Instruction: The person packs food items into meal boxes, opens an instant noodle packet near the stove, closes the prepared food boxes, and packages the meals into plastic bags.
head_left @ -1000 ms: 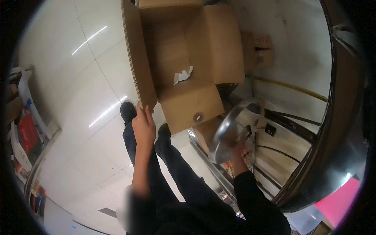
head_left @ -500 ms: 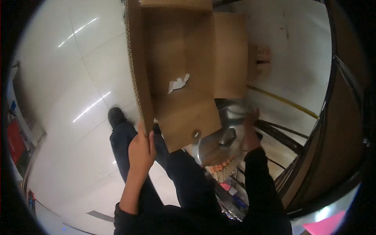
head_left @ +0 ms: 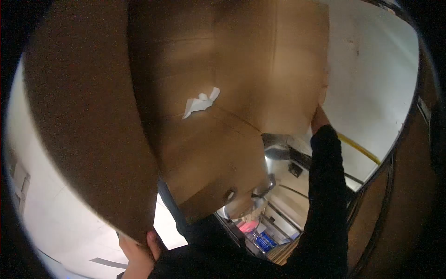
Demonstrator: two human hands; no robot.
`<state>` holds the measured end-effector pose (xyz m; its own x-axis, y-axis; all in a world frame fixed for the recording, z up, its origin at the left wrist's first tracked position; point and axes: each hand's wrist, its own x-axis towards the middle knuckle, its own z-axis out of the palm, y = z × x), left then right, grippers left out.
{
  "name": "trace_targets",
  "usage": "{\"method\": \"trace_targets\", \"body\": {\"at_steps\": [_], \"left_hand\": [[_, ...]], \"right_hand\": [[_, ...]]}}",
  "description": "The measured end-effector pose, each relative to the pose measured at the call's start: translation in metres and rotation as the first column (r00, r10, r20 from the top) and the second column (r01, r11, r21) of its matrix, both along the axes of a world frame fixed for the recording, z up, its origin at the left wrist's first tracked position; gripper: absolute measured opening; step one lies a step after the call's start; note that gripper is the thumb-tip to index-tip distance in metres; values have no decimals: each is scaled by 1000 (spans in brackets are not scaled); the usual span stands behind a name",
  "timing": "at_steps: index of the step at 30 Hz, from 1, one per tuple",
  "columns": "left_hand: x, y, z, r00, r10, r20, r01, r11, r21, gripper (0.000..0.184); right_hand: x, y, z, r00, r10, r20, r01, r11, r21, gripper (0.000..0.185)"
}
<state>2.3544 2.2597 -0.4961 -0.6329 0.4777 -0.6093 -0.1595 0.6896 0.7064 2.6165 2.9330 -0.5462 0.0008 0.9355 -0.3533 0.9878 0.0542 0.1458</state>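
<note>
A large open cardboard box (head_left: 186, 56) fills the upper and middle view, its flaps spread toward me. A crumpled white scrap (head_left: 201, 103) lies inside it. At the lower left, my left hand (head_left: 139, 253) is closed on the edge of the left flap, thumb on the near side. My right hand (head_left: 319, 119) is at the outer edge of the right flap; its fingers are mostly hidden behind the cardboard. Below the box, partly covered by the lower flap, is a shiny metal pan-like object (head_left: 237, 209).
A yellow strip (head_left: 360, 149) and dark metal bars run beside a pale panel (head_left: 371, 69) on the right. Blue and pink packages (head_left: 265, 242) lie low in a rack. Pale floor tiles (head_left: 60, 209) show at the left.
The box has come up much closer, its flaps now larger in view. My right hand has left the metal object and moved up to the right flap. My left hand, still on its flap, is lower.
</note>
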Motion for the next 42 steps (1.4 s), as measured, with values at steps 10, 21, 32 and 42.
{"method": "trace_targets", "body": {"at_steps": [10, 21, 32, 42], "left_hand": [[28, -11, -1, 973, 230, -4, -229, 973, 30, 36], [-15, 15, 5, 991, -125, -48, 129, 986, 107, 35], [-42, 30, 50, 963, -256, 83, 230, 943, 239, 65], [-58, -107, 284, 827, 219, 518, -468, 778, 419, 46]], "right_hand": [[40, 2, -1, 995, -97, 9, 98, 992, -77, 42], [-97, -19, -9, 999, 18, 46, -1, 942, -336, 46], [-128, -167, 120, 431, 437, -789, 180, 815, 550, 46], [-235, -618, 290, -166, -428, -888, 354, 815, -459, 41]]}}
